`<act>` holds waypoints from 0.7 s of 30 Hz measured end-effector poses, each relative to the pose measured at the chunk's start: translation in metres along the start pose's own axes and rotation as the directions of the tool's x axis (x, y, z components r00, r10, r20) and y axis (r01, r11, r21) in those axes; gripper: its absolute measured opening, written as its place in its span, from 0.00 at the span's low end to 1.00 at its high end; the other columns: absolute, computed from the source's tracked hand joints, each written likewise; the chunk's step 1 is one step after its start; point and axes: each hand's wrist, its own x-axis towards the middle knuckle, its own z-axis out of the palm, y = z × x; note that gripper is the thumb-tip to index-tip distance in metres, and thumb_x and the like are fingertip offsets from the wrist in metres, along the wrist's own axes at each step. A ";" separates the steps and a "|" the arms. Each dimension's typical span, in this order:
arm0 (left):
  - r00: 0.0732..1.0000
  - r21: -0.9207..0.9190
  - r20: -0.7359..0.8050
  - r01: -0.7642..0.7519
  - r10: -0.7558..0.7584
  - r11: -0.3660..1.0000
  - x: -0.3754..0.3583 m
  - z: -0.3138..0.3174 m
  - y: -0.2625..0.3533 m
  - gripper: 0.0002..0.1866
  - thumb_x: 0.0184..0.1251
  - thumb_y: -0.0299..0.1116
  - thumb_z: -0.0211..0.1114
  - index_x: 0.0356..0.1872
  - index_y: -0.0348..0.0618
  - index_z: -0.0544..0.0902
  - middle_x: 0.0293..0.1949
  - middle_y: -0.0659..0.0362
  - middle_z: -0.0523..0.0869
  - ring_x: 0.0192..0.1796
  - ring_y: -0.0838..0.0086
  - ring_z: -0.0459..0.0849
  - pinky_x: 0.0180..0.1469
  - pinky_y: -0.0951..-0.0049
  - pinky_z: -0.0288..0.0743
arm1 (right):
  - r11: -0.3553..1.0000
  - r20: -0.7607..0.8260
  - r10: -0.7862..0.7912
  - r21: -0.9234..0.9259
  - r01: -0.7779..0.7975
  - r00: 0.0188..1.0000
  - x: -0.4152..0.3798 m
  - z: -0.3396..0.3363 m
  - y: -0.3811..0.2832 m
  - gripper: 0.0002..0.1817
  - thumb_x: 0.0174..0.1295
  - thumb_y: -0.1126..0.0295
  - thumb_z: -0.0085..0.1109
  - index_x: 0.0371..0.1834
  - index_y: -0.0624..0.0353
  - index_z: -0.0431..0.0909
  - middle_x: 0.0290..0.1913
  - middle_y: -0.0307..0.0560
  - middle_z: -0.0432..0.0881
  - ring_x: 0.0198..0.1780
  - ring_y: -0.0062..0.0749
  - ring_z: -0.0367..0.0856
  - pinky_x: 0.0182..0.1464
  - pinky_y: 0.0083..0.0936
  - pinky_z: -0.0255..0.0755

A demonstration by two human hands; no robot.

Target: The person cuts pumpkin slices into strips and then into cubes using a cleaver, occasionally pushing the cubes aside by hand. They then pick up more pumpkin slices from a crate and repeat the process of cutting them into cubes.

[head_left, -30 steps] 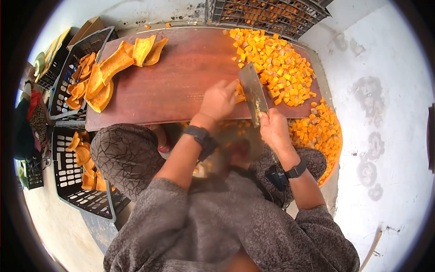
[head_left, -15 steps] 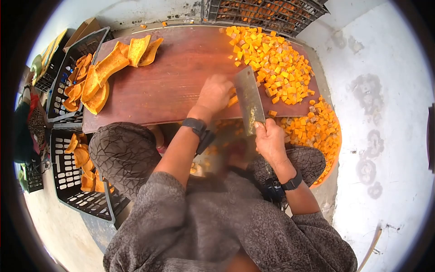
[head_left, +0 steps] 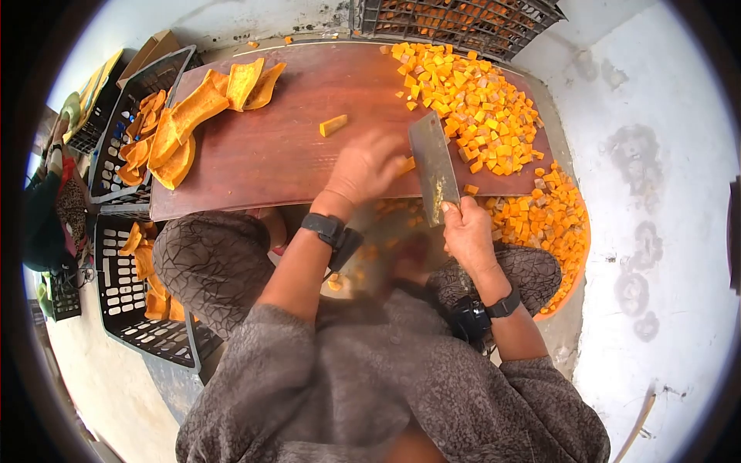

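Note:
My right hand point(head_left: 468, 235) is wrapped round the handle of a cleaver point(head_left: 434, 163), its broad blade standing over the front part of the reddish-brown board point(head_left: 262, 170). Left of the blade, my left hand point(head_left: 364, 163) is low over the board, its fingers smeared by motion. An orange pumpkin strip point(head_left: 406, 166) shows between these fingers and the blade. Another pumpkin strip point(head_left: 333, 125) lies alone behind my left hand. To the right of the cleaver spreads a heap of diced pumpkin point(head_left: 486, 112), with one loose cube point(head_left: 470, 189) near the front edge.
Large curved pumpkin pieces point(head_left: 193, 112) lie at the board's left end. Black crates point(head_left: 116, 289) with more pieces stand on the left. A tub point(head_left: 584, 255) full of cubes sits below the board's right end, near the white wall point(head_left: 656, 154). Another person point(head_left: 54, 208) is at far left.
A pumpkin strip now lies exposed on the board behind my left hand, which has opened out somewhat and blurs. The cleaver stays upright in my right hand; the whole view shifted slightly.

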 end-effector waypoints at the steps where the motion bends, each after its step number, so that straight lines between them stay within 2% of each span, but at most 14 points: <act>1: 0.988 -0.048 0.140 0.072 -0.064 0.996 -0.006 0.000 0.009 0.16 0.56 0.32 0.68 0.47 0.43 0.82 0.41 0.49 0.82 0.45 0.51 0.82 0.47 0.57 0.77 | 1.000 -0.001 -0.001 0.000 0.001 1.000 -0.001 -0.002 0.000 0.12 0.71 0.67 0.53 0.33 0.65 0.71 0.16 0.41 0.71 0.13 0.24 0.72 0.17 0.25 0.68; 2: 0.953 -0.086 0.279 0.149 -0.120 0.985 -0.012 -0.001 0.016 0.16 0.57 0.33 0.68 0.47 0.43 0.82 0.40 0.48 0.82 0.43 0.51 0.82 0.46 0.58 0.78 | 1.000 0.009 0.005 -0.017 -0.005 1.000 -0.002 -0.003 -0.001 0.12 0.71 0.67 0.53 0.33 0.66 0.71 0.16 0.41 0.71 0.13 0.24 0.72 0.17 0.25 0.68; 4: 0.949 -0.086 0.279 0.180 -0.150 0.980 -0.021 0.008 0.014 0.13 0.58 0.31 0.66 0.45 0.43 0.82 0.40 0.50 0.82 0.43 0.52 0.83 0.46 0.56 0.79 | 0.999 0.021 0.012 -0.038 -0.012 1.000 -0.002 -0.006 0.001 0.12 0.71 0.67 0.53 0.33 0.66 0.71 0.16 0.42 0.71 0.13 0.24 0.72 0.17 0.25 0.68; 6: 0.947 -0.029 0.311 0.097 -0.083 0.995 -0.026 0.014 0.005 0.11 0.59 0.31 0.66 0.43 0.43 0.81 0.41 0.51 0.83 0.43 0.51 0.83 0.46 0.56 0.79 | 0.999 0.036 0.030 -0.030 -0.029 0.999 -0.001 -0.008 -0.002 0.12 0.71 0.67 0.52 0.34 0.66 0.71 0.17 0.41 0.72 0.13 0.23 0.72 0.16 0.24 0.68; 7: 0.947 -0.031 0.311 0.096 -0.082 0.995 -0.028 0.017 0.001 0.11 0.59 0.31 0.66 0.43 0.43 0.81 0.41 0.51 0.83 0.43 0.51 0.83 0.46 0.56 0.79 | 0.999 0.035 0.032 -0.031 -0.031 0.999 0.000 -0.012 -0.008 0.12 0.71 0.67 0.52 0.34 0.66 0.71 0.17 0.41 0.72 0.13 0.23 0.72 0.16 0.24 0.68; 9: 0.944 -0.014 0.231 0.244 -0.234 0.970 -0.028 0.020 -0.004 0.10 0.59 0.29 0.65 0.42 0.43 0.81 0.41 0.52 0.83 0.44 0.51 0.83 0.46 0.56 0.79 | 0.956 0.165 0.212 0.171 -0.240 0.963 0.003 -0.024 -0.023 0.12 0.72 0.67 0.52 0.35 0.65 0.71 0.18 0.41 0.72 0.13 0.22 0.70 0.16 0.23 0.67; 13: 0.937 0.054 0.222 0.264 -0.269 0.963 -0.021 0.012 0.006 0.09 0.58 0.29 0.65 0.41 0.44 0.81 0.41 0.53 0.83 0.44 0.52 0.83 0.47 0.56 0.78 | 0.976 0.136 0.163 0.125 -0.180 0.977 0.013 -0.023 -0.010 0.12 0.73 0.66 0.52 0.37 0.65 0.71 0.20 0.40 0.73 0.12 0.22 0.69 0.15 0.22 0.65; 15: 0.978 -0.040 0.165 0.134 -0.126 0.990 -0.016 0.005 0.015 0.09 0.57 0.28 0.66 0.40 0.44 0.82 0.41 0.53 0.83 0.43 0.53 0.83 0.47 0.57 0.78 | 0.954 0.179 0.221 0.164 -0.251 0.959 0.016 -0.025 -0.013 0.11 0.73 0.66 0.52 0.38 0.65 0.71 0.19 0.41 0.73 0.12 0.22 0.69 0.14 0.23 0.65; 16: 0.978 -0.040 0.166 0.136 -0.128 0.990 -0.016 0.007 0.012 0.09 0.57 0.28 0.66 0.40 0.44 0.82 0.41 0.53 0.83 0.43 0.53 0.83 0.47 0.57 0.78 | 0.954 0.181 0.222 0.163 -0.252 0.958 0.017 -0.024 -0.012 0.11 0.73 0.66 0.52 0.38 0.65 0.71 0.19 0.41 0.73 0.12 0.22 0.69 0.14 0.23 0.65; 18: 0.959 -0.002 0.262 0.112 -0.107 0.994 -0.017 0.013 0.004 0.10 0.56 0.29 0.67 0.40 0.44 0.82 0.42 0.53 0.83 0.43 0.53 0.83 0.46 0.57 0.78 | 0.936 0.211 0.268 0.175 -0.306 0.940 0.020 -0.021 -0.011 0.11 0.73 0.66 0.52 0.39 0.66 0.71 0.19 0.42 0.73 0.12 0.22 0.69 0.13 0.24 0.64; 21: 0.957 -0.007 0.252 0.151 -0.145 0.988 -0.017 0.022 -0.001 0.10 0.55 0.29 0.67 0.39 0.44 0.82 0.41 0.52 0.83 0.44 0.53 0.83 0.46 0.57 0.78 | 0.924 0.213 0.292 0.191 -0.333 0.932 0.025 -0.021 -0.012 0.12 0.72 0.65 0.52 0.39 0.65 0.72 0.19 0.43 0.73 0.12 0.23 0.69 0.13 0.25 0.63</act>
